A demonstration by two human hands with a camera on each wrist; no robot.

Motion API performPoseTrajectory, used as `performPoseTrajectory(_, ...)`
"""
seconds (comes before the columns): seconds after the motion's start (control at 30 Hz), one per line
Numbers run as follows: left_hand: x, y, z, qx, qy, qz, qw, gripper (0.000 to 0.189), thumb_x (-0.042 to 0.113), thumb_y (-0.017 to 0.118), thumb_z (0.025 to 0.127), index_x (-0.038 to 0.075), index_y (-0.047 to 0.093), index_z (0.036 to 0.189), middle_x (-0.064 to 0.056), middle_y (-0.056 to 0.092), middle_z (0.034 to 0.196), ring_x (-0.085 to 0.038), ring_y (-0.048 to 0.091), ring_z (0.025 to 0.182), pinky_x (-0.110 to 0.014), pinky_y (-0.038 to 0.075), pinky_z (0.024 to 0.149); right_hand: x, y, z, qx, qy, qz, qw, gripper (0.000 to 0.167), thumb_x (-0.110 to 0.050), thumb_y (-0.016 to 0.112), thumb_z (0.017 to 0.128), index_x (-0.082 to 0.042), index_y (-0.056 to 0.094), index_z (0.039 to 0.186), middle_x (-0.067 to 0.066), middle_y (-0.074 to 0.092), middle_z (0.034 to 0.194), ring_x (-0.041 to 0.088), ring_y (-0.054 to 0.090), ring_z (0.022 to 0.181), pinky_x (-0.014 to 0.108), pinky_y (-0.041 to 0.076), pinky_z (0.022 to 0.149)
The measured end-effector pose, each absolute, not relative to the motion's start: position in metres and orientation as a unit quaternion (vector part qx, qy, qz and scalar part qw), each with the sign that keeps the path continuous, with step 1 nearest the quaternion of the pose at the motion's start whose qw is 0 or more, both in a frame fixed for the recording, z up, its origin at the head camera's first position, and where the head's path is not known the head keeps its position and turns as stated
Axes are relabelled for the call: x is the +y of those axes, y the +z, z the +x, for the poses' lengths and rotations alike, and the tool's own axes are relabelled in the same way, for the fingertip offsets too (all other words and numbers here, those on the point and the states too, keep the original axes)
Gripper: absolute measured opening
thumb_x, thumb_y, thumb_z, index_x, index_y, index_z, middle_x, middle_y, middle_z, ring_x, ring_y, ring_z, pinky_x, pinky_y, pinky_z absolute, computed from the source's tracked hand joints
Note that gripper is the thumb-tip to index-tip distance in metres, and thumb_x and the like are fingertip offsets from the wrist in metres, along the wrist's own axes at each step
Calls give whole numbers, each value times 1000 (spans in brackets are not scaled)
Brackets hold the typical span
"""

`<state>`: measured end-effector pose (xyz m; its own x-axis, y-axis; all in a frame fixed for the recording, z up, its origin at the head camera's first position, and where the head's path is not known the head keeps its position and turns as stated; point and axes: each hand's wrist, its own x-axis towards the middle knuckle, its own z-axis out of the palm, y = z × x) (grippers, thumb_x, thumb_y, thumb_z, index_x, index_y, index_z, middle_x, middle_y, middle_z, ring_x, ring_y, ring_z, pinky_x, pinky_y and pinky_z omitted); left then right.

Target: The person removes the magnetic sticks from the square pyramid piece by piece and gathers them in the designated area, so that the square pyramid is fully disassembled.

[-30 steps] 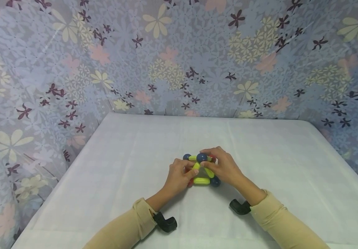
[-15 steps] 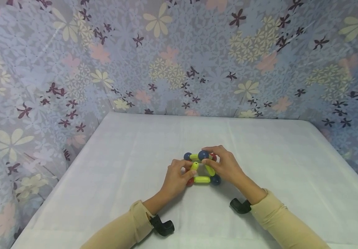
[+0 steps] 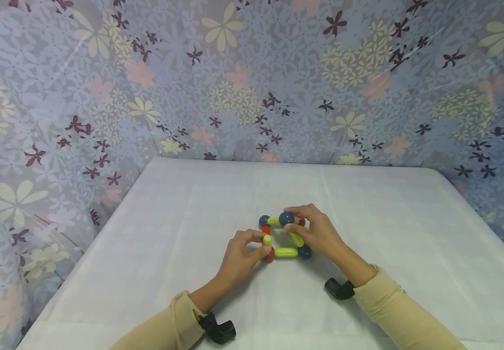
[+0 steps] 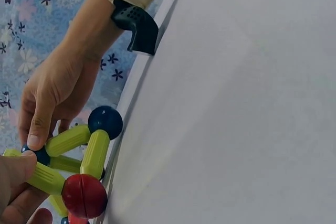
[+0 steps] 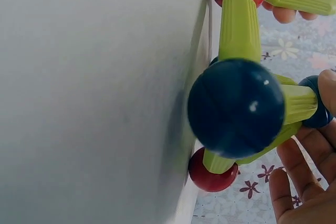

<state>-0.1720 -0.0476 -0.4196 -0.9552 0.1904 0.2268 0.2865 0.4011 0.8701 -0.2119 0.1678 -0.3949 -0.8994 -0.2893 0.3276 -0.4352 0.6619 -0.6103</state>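
A magnetic ball-and-rod frame stands on the table in the head view. My left hand (image 3: 239, 255) pinches a yellow-green rod (image 3: 267, 240) that rises from the near red ball (image 3: 269, 254); its upper end is free. With thumb and fingertips, my right hand (image 3: 317, 233) holds the raised blue ball (image 3: 286, 218), where yellow-green rods meet. A yellow-green rod along the front (image 3: 286, 252) links the red ball to another blue ball (image 3: 304, 252). Farther back are a red rod (image 3: 266, 230), a blue ball (image 3: 264, 221) and a partly hidden red ball (image 3: 300, 221).
A white cloth covers the table (image 3: 190, 204). Flowered fabric (image 3: 252, 82) hangs behind it and at the left. Black curved wrist mounts (image 3: 219, 330) stick out from both sleeves, low over the table.
My left hand has shifted left and a little toward me, tipping the pinched rod's free end away from the raised blue ball. My right hand keeps its hold, almost still.
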Motion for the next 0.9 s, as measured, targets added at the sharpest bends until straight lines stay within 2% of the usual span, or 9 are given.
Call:
performPoseTrajectory(0.17, -46, -420, -170, -835, -526, -154, 52, 25, 19, 74, 79, 14, 67, 103, -2, 72, 100, -18, 55, 105, -39, 38, 94, 169, -395, -212, -905, 360, 205, 93, 43, -27, 71, 82, -16, 62, 123, 2, 61, 97, 18, 52, 84, 30, 42, 72)
performPoseTrajectory(0.43, -52, -418, -173, -826, -543, -141, 47, 26, 32, 65, 87, 21, 66, 111, 1, 65, 111, -19, 52, 114, -48, 36, 100, 171, -396, -213, -902, 360, 217, 97, 44, -28, 72, 81, -16, 62, 123, 1, 64, 100, 22, 51, 88, 30, 41, 72)
performPoseTrajectory(0.53, -55, -418, -184, -827, -540, -144, 64, 24, 29, 60, 91, 18, 65, 112, 2, 64, 113, -19, 52, 115, -47, 36, 102, 171, -395, -213, -902, 359, 218, 97, 44, -27, 71, 82, -16, 62, 123, 1, 64, 101, 23, 51, 88, 30, 41, 72)
performPoseTrajectory(0.67, -55, -419, -206, -849, -503, -147, 67, 27, 23, 63, 89, 18, 65, 116, 2, 64, 117, -20, 50, 117, -47, 36, 102, 171, -394, -213, -903, 356, 220, 93, 44, -27, 71, 82, -16, 62, 123, 2, 64, 102, 23, 51, 89, 29, 40, 72)
performPoseTrajectory(0.9, -50, -416, -243, -881, -415, -226, 7, 38, 22, 66, 87, 16, 62, 124, -2, 61, 128, -24, 43, 125, -53, 27, 107, 171, -395, -214, -903, 359, 218, 85, 44, -28, 71, 82, -17, 61, 123, 3, 61, 102, 24, 49, 90, 29, 38, 71)
